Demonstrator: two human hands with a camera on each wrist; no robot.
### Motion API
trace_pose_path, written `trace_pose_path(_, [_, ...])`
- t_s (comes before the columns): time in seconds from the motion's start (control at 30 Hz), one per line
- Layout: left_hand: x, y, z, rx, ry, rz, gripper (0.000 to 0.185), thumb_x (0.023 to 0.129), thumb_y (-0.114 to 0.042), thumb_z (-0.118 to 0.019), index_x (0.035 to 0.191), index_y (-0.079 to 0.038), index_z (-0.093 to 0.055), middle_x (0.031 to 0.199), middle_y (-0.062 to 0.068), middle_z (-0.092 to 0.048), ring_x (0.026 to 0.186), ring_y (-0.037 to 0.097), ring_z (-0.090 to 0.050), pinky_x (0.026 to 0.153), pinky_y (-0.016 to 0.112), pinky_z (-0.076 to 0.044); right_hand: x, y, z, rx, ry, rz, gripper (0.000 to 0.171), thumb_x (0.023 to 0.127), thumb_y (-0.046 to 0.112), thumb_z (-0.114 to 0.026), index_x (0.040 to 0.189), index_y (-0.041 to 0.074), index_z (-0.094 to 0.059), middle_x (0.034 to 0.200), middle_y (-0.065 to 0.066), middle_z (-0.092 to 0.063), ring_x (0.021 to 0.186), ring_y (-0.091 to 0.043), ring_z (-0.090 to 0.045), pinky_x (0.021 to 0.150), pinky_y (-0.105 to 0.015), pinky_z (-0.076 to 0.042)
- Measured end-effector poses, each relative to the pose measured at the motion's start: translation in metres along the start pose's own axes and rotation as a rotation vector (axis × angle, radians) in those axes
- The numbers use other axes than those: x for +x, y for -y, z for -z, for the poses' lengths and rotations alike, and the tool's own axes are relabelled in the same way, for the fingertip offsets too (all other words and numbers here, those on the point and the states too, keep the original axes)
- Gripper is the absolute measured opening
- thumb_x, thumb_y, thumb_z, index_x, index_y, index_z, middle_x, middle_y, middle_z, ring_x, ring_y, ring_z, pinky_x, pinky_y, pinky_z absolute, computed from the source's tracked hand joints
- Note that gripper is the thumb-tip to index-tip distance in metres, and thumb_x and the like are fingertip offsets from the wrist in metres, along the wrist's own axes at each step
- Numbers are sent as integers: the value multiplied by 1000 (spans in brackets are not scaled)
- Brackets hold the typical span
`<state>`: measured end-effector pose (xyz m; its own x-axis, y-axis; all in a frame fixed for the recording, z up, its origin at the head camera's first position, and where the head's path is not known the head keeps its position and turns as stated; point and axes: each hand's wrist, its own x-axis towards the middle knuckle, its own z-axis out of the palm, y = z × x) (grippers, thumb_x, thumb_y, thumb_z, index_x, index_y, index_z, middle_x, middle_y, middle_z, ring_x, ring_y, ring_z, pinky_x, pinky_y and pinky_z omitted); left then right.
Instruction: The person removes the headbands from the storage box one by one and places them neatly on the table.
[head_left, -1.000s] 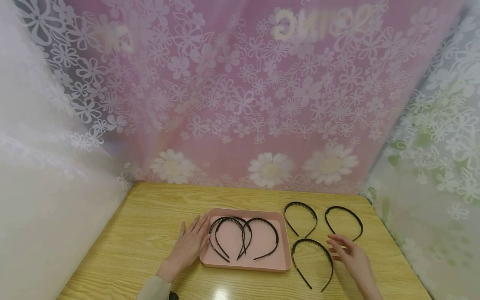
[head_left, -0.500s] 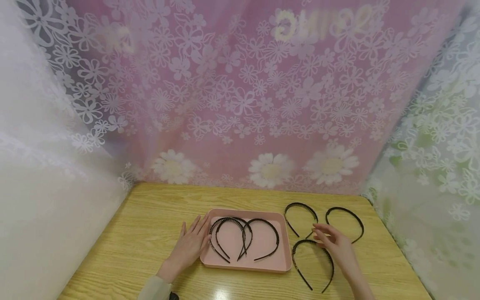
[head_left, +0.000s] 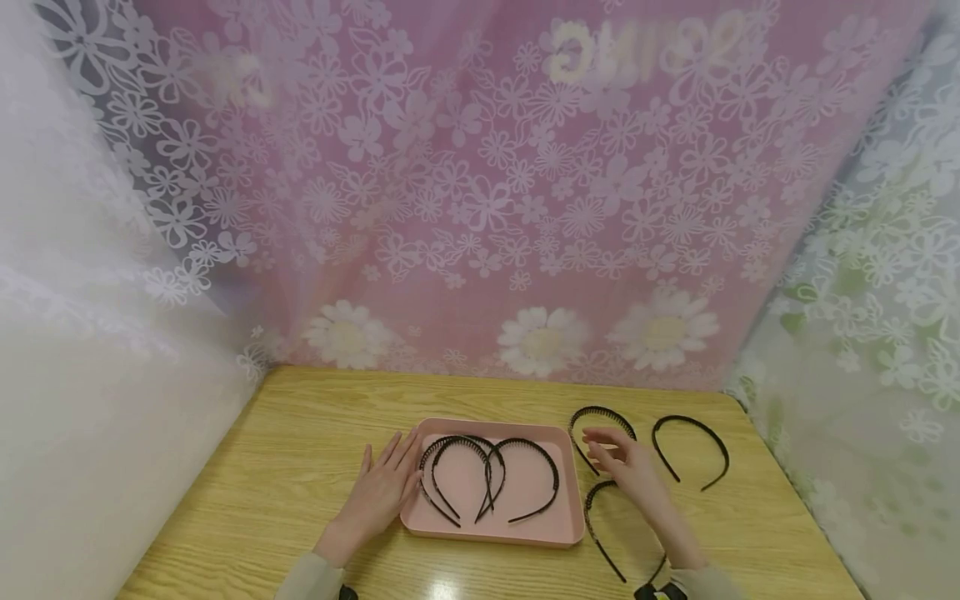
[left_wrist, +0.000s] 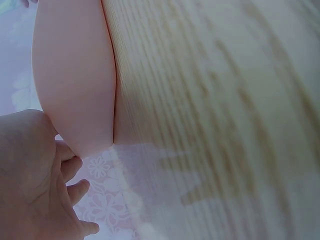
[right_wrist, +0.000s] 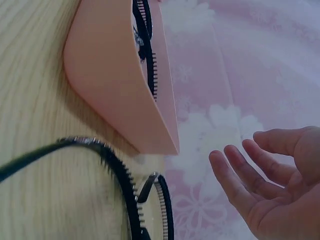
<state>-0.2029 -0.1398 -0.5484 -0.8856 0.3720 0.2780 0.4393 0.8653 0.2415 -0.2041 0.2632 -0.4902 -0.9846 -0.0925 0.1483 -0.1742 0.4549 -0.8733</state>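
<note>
My left hand [head_left: 380,492] rests along the left wall of a shallow pink tray [head_left: 491,537], fingers straight and spread. In the left wrist view that hand [left_wrist: 35,175] touches the tray's outer wall [left_wrist: 75,70]. Several black toothed headbands [head_left: 557,475] lie overlapping inside the tray. My right hand [head_left: 626,467] hovers to the right of the tray, partly covering a back headband [head_left: 600,408] and a front headband [head_left: 592,517]. Seen from the right wrist, this hand [right_wrist: 270,180] has loosely bent fingers with nothing between them, raised off the table.
Another black headband [head_left: 690,418] lies at the far right. All stand on a light wooden table [head_left: 315,425]. Flowered curtains hang round it, with a pink curtain [head_left: 450,208] behind and a pale one [head_left: 885,333] at the right.
My right hand has moved left and away from me, from beside the front headband to over the gap between front and back headbands. The left hand and tray stay put.
</note>
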Motion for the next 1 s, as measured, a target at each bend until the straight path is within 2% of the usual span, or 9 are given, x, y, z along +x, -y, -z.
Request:
trace_pose_path(0.1, [0, 0, 0, -4, 6, 3, 58, 107, -28, -53, 158, -6, -37, 163, 11, -35, 148, 38, -33, 113, 73, -22, 6, 4, -10, -42, 40, 33, 34, 103, 18, -62, 134, 5, -64, 126, -21, -67, 102, -38, -70, 80, -42, -61])
trace_pose_path(0.27, [0, 0, 0, -9, 22, 7, 58, 107, -28, -51, 158, -5, -35, 163, 11, -34, 149, 38, -32, 114, 73, -21, 15, 11, -23, -110, 97, 83, 33, 102, 15, -63, 132, 0, -64, 122, -21, -68, 99, -37, -70, 77, -38, -61])
trace_pose_path(0.4, [0, -1, 2, -14, 20, 7, 58, 107, -28, -52, 158, -6, -35, 163, 10, -34, 148, 38, -33, 114, 73, -21, 23, 16, -31, -157, 118, 54, 32, 101, 17, -65, 130, 4, -67, 121, -16, -70, 99, -32, -70, 76, -31, -60])
trace_pose_path(0.67, [0, 0, 2, -10, 17, 3, 58, 107, -29, -52, 157, -6, -37, 163, 10, -35, 148, 38, -33, 114, 73, -21, 39, 15, -46, -306, 162, 18, 25, 100, 12, -65, 123, 5, -71, 114, -16, -72, 98, -33, -70, 77, -43, -59])
trace_pose_path(1.0, [-1, -1, 3, -18, 3, 1, 57, 106, -27, -54, 156, -4, -39, 162, 11, -36, 147, 40, -34, 114, 73, -21, 52, 11, -66, -479, 218, 44, 26, 96, 6, -69, 121, 3, -73, 113, -15, -73, 93, -29, -72, 72, -40, -60])
